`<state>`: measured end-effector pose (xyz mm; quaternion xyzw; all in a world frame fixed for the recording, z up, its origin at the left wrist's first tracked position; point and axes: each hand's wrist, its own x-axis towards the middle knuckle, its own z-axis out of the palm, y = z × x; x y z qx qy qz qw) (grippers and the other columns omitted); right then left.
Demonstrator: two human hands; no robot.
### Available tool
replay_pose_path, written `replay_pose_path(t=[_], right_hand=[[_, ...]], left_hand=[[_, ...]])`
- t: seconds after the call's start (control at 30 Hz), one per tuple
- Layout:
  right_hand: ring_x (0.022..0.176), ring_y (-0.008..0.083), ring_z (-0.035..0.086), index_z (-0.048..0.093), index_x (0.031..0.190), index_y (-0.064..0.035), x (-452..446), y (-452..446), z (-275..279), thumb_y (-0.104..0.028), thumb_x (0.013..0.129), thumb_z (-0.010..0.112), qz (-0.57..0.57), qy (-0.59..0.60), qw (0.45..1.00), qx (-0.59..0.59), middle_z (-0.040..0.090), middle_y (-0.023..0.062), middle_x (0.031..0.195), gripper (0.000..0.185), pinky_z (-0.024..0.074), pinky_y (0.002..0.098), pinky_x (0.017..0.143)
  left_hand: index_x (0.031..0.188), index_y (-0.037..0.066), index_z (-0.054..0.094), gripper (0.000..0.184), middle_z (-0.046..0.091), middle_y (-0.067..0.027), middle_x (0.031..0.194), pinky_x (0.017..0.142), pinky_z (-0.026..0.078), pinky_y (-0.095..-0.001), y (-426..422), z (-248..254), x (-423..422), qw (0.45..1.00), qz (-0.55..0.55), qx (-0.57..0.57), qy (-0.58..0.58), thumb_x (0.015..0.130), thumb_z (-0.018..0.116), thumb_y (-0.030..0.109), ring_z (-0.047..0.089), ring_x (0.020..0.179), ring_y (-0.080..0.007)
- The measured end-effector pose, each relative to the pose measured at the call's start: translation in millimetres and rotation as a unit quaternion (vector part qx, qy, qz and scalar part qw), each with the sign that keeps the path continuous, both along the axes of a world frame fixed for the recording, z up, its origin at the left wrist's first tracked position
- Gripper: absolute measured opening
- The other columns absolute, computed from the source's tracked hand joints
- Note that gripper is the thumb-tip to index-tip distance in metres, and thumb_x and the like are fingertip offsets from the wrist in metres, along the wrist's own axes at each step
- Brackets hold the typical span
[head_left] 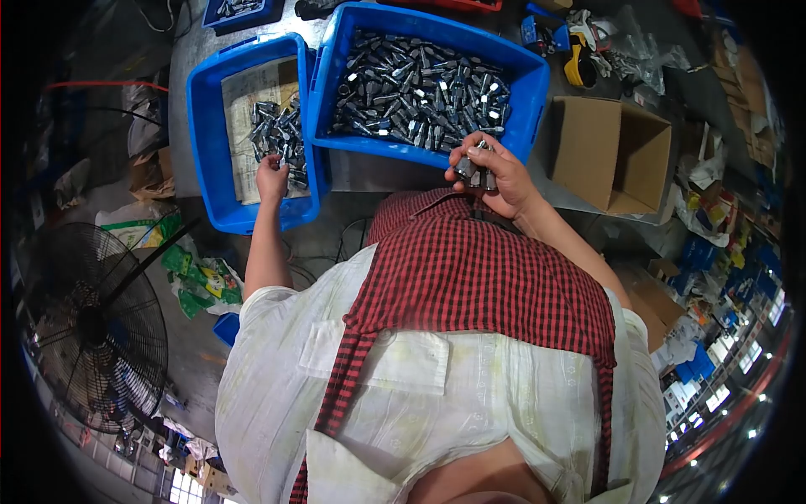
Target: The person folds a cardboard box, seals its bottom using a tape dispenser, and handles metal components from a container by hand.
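Observation:
My right hand (495, 175) is closed around several short, dark metal parts (475, 175) and holds them in front of the large blue bin (437, 156). Inside that bin lies a deep heap of similar metal parts (420, 88), shiny, with thick bodies and narrower stems. My left hand (271, 179) reaches into the smaller blue bin (220, 214), its fingers pinched at the edge of a smaller pile of metal parts (281, 133). What sits between those fingertips is too small to make out. A printed paper sheet (241, 109) lines the smaller bin beneath the pile.
An open cardboard box (583, 155) stands right of the large bin. Behind it are a yellow-and-black tape-like item (579, 63) and clear plastic bags (642, 55). Another small blue bin (239, 13) is at the back left. A large fan (92, 328) stands at my left.

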<state>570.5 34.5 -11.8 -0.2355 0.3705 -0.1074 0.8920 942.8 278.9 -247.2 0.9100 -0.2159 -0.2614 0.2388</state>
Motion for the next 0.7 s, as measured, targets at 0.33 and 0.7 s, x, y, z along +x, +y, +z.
replay_pose_path(t=[0.33, 0.7], right_hand=[[0.086, 0.0230, 0.064, 0.050, 0.097, -0.0075, 3, 4, 5, -0.017, 0.090, 0.056, -0.018, 0.020, 1.000, -0.005, 0.061, 0.0115, 0.092, 0.012, 0.0561, 0.0323, 0.067], [0.086, 0.0233, 0.064, 0.050, 0.099, -0.0081, -9, 5, 6, -0.017, 0.090, 0.057, -0.049, 0.019, 0.999, -0.007, 0.061, 0.0109, 0.092, 0.014, 0.0554, 0.0330, 0.067]], left_hand=[[0.109, 0.012, 0.061, 0.030, 0.060, -0.0126, 0.104, 0.077, 0.049, -0.0398, -174, 130, -68, 0.938, -0.201, -0.268, -0.085, 0.079, 0.060, 0.013, 0.059, 0.091, -0.0324], [0.088, 0.004, 0.063, 0.015, 0.062, -0.0181, 0.098, 0.077, 0.050, -0.0476, -251, 29, -88, 0.934, -0.320, 0.015, -0.157, 0.077, 0.057, 0.013, 0.062, 0.090, -0.0374]])
